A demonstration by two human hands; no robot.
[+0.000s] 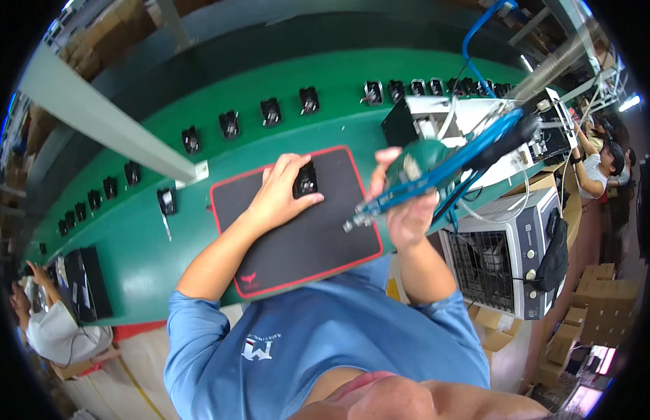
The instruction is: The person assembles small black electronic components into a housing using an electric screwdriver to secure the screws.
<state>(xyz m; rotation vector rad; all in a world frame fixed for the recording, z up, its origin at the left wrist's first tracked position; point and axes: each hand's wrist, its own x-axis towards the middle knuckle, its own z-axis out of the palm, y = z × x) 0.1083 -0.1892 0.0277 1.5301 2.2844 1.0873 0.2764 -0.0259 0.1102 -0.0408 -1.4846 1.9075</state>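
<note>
My left hand (277, 192) lies on the black mat (304, 245), its thumb and fingers closed around a small black part (306, 180). To the right, my right hand (407, 210) is around a long hand-held tool (402, 192) with blue hoses along it and a metal tip. That tip points down to the left, above the mat and apart from the black part. A green rounded piece and the hoses hide part of my right palm and fingers.
Black parts like this one (270, 111) stand in a row along the green bench (139, 231). A grey post (108, 115) rises at left. A white machine (472, 129) stands right, with a fan unit (503, 252) below. Co-workers sit at both sides.
</note>
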